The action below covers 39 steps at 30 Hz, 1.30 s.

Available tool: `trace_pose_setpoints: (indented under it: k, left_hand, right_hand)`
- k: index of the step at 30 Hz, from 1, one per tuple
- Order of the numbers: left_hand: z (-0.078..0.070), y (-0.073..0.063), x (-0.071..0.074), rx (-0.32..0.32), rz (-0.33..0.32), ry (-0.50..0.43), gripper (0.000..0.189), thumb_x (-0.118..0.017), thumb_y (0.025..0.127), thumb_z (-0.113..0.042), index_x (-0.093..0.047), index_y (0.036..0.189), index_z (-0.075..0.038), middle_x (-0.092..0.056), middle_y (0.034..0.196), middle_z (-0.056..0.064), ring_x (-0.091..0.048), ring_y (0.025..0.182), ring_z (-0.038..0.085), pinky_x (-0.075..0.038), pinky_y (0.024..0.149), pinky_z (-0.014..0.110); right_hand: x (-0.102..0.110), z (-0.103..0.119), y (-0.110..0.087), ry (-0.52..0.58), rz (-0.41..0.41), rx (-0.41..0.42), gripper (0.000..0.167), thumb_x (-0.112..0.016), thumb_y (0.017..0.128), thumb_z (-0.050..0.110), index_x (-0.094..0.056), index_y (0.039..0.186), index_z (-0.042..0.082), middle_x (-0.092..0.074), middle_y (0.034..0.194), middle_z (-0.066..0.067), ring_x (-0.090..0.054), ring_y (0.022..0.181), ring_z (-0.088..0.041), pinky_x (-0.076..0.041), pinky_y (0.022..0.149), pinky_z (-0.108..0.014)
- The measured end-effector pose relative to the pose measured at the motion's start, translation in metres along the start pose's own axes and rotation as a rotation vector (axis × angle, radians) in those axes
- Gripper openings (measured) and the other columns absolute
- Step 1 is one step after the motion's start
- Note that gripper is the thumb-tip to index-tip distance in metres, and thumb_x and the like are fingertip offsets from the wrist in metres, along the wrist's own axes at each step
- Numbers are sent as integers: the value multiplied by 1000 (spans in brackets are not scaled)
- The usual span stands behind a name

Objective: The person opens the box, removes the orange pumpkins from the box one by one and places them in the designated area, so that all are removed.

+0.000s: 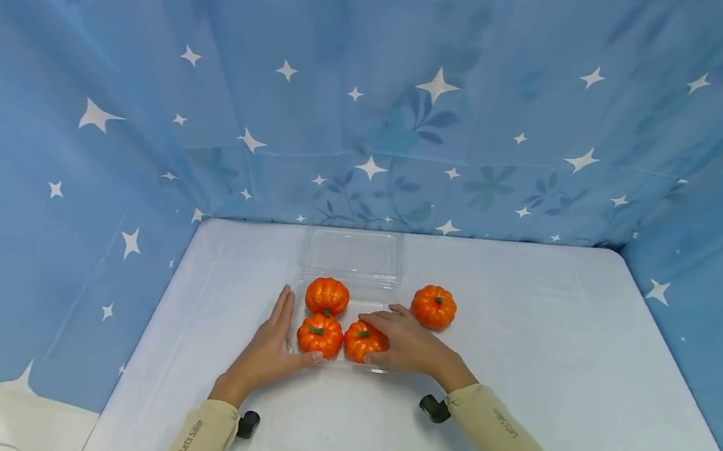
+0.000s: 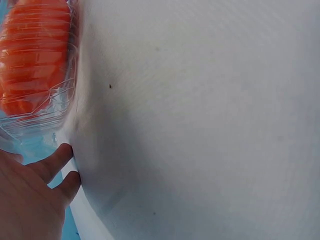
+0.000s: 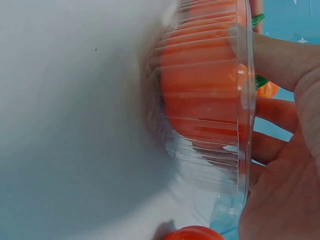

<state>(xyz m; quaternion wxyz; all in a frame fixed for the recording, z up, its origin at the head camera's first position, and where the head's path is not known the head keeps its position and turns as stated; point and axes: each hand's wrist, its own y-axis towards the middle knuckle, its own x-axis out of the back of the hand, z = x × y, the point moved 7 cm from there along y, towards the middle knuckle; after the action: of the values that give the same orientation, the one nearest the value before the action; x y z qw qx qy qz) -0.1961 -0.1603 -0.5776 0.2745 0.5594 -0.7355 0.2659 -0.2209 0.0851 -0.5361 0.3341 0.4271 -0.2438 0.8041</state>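
A clear plastic clamshell box point(image 1: 348, 365) stands on the table, its lid folded back. Inside, at the left, are an orange toy pumpkin at the back point(image 1: 326, 295) and another at the front point(image 1: 319, 334), both with green stems. My right hand point(image 1: 409, 343) grips a third pumpkin point(image 1: 361, 341) in the box's front right; in the right wrist view its thumb and fingers reach over the rim point(image 3: 243, 125). Beside the box's left wall my left hand point(image 1: 269, 350) lies with straight fingers, its thumb along the front edge. Fingers of that hand point(image 2: 55, 162) show near the box wall point(image 2: 60, 105).
One more orange pumpkin point(image 1: 434, 307) sits on the white-covered table point(image 1: 527, 349), just right of the box. The box's lid point(image 1: 352, 252) lies toward the back edge. Blue star-patterned curtains point(image 1: 322, 115) hang behind and at both sides.
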Motion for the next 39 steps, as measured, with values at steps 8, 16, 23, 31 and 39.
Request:
trace_pose_setpoints:
  k: [8,16,23,31,39]
  left_hand:
    - [0,0,0,4,7,2,136,-78,82,-75,-1,173,-10,11,180,-2,-20,159,46,-25,123,67]
    - [-1,0,1,2,3,1,136,-80,82,-74,-2,173,-9,8,180,1,-22,158,48,-26,122,68]
    - [-2,0,2,-16,-7,-5,134,-79,83,-73,-5,172,-6,6,180,6,-22,158,50,-27,121,70]
    - [-2,-1,2,-12,-2,-4,135,-80,83,-73,-3,173,-7,8,180,4,-19,160,46,-26,122,67]
    - [-1,-1,0,-20,1,1,135,-79,83,-74,-2,173,-9,8,180,3,-17,161,43,-25,124,65]
  right_hand:
    - [4,7,-1,-5,-10,11,67,-84,94,33,-61,152,9,-62,149,-13,-46,143,-47,-37,119,-64]
    - [9,13,-3,21,-44,43,68,-85,93,28,-60,152,8,-59,149,-16,-53,136,-39,-48,112,-57]
    - [14,16,-9,79,-66,22,69,-83,94,28,-57,155,9,-54,153,-19,-51,139,-38,-50,110,-57]
    - [21,16,-16,125,-147,21,67,-85,93,27,-58,153,10,-52,152,-17,-49,140,-38,-47,113,-58]
    - [25,14,-23,138,-200,3,64,-82,91,23,-60,150,11,-53,150,-15,-50,139,-36,-49,111,-57]
